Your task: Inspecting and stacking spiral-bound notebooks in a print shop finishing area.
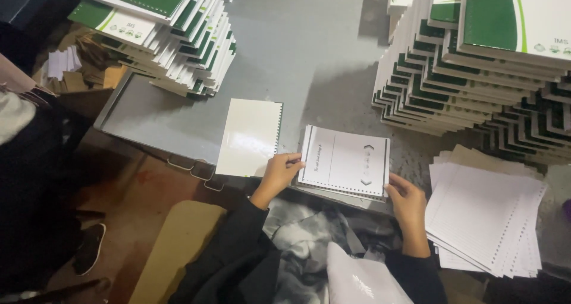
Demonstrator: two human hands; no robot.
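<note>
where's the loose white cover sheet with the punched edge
In the head view the white cover sheet lies flat at the grey table's near edge, just left of the left hand, which grips the notebook block.

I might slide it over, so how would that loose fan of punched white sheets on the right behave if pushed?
The punched sheets look thin and unbound, already splayed, so they would probably slide apart rather than move together. Lifted, they would likely flop. The right hand rests beside them.

Green-and-white covers are shown on the notebook stacks at upper right and upper left; the grey table is seen between them.
</note>
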